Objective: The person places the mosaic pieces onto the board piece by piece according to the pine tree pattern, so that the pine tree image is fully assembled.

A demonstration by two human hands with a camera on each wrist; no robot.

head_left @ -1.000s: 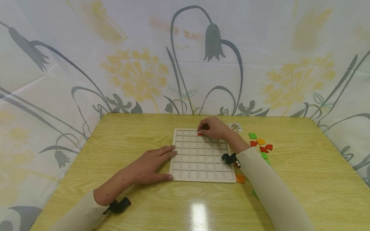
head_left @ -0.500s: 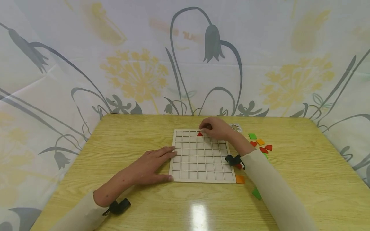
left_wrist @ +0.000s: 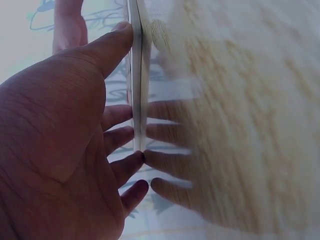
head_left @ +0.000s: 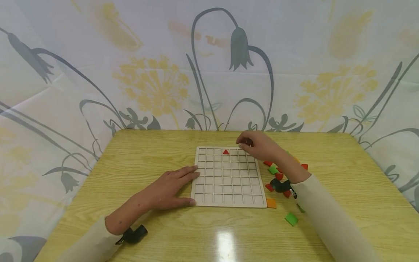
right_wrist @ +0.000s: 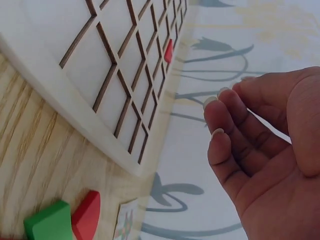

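A pale wooden grid board [head_left: 228, 177] lies flat on the table, divided into small square cells. One red triangle piece [head_left: 226, 152] sits in a cell of its far row. My left hand [head_left: 167, 187] rests at the board's left edge, thumb and fingers spread and touching it; the left wrist view shows the thumb [left_wrist: 117, 42] on the board's side. Over the board's far right corner is my right hand [head_left: 260, 145], fingers loosely bent. In the right wrist view nothing shows between those fingers [right_wrist: 220, 117].
Right of the board lie several loose pieces: an orange square [head_left: 271, 203] against its near right corner, a green square [head_left: 291, 219], and red pieces [head_left: 304, 167] partly under my right forearm. A small printed card [right_wrist: 126, 220] lies past the board's corner. A patterned cloth [head_left: 209, 72] hangs behind the table.
My right hand has let go of the red triangle, which stays in the far row, and has moved right, away from it. The left hand has stayed in place.
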